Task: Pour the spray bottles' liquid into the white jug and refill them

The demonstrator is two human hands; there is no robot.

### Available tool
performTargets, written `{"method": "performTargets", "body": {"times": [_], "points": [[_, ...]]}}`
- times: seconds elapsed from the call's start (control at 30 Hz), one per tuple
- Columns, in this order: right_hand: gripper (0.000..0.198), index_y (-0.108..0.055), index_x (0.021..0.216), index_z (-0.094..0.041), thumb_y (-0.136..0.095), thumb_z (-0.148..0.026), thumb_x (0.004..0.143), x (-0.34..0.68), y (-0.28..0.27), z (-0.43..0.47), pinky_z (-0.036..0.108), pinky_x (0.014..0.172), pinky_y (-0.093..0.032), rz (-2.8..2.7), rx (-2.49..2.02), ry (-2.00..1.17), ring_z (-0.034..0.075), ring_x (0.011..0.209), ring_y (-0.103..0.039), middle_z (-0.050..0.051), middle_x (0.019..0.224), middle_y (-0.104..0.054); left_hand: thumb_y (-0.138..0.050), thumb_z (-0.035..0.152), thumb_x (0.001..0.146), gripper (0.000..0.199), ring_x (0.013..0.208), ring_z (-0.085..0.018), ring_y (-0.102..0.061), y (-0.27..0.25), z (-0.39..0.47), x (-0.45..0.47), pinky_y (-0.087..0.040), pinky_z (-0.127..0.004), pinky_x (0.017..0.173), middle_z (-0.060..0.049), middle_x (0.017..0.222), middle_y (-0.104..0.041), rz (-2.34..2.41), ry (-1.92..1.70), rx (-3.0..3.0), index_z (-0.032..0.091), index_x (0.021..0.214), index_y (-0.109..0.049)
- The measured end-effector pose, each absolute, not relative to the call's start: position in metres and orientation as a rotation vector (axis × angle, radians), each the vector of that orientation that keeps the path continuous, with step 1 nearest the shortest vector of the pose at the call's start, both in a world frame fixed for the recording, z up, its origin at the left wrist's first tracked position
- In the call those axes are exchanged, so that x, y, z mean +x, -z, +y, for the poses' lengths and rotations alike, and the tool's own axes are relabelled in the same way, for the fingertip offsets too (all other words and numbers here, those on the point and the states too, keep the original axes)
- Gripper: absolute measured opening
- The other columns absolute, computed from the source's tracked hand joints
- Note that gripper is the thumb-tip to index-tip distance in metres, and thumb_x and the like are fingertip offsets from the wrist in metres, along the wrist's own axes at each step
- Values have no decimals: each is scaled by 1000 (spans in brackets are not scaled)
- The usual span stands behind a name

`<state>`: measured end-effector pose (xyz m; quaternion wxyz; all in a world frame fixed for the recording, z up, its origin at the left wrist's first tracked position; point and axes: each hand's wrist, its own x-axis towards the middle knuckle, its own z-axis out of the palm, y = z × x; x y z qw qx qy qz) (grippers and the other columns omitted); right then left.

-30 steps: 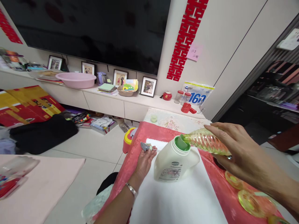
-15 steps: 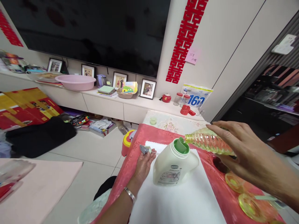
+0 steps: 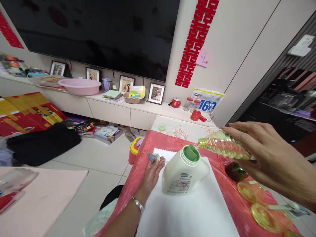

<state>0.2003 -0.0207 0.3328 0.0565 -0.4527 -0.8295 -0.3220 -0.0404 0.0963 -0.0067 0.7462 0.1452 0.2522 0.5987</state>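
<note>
My right hand (image 3: 266,154) grips a clear yellowish ribbed bottle (image 3: 222,146), tilted nearly level with its neck to the left. Clear liquid runs from its mouth into the green-lined opening of a pale laundry detergent jug (image 3: 185,174). The jug stands upright and uncapped on a white sheet (image 3: 202,214). Left of the jug, my left hand (image 3: 151,172) is closed on a small grey piece with a pale green part (image 3: 153,157), perhaps a spray head; fingers hide some of it. The liquid level inside the jug is hidden.
At right on the red tablecloth (image 3: 158,140) stand a dark round container (image 3: 235,171) and yellow clear vessels (image 3: 265,217), partly under my right forearm. Farther back, a low cabinet carries a pink basin (image 3: 80,87), photo frames and glass jars. A yellow-topped red stool (image 3: 134,148) is at left.
My right hand and the bottle have shifted slightly right, the bottle's mouth drawing back from the jug's opening; a stream now shows between them. My left hand and the jug stay put.
</note>
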Motion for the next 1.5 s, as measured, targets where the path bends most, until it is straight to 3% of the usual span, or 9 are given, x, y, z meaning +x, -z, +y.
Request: {"method": "performTargets", "body": {"times": [0.47,0.8,1.2,1.5], "points": [[44,-49,136,-13,-40,-23,94,189,-351,-19,51,84,-56,-2533,-1249,1256,33,109,-52,17,131,-51,-94,36,64,51,99,-21,-74,4,95,-40,-53,-36,98,-7,101,-78,560,-1306,326,21,104,-65],[43,-52,136,-14,-39,-23,96,189,-354,-15,51,92,-51,-2576,-1211,1220,34,116,-50,16,136,-49,-92,36,67,47,98,-21,-74,5,95,-40,-52,-36,99,-6,100,-78,565,-1313,341,21,103,-65],[45,-54,138,-16,-38,-8,97,181,-348,-10,55,99,-48,-2628,-1266,1198,36,126,-46,15,139,-47,-89,34,71,43,99,-21,-73,6,95,-40,-51,-38,101,-6,101,-77,567,-1310,347,22,104,-65],[43,-49,142,-20,-32,-18,103,181,-344,-2,59,94,-50,-2679,-1167,1239,39,127,-46,16,140,-46,-90,35,69,48,99,-21,-73,7,95,-40,-49,-39,103,-6,102,-77,559,-1309,353,21,107,-64]]}}
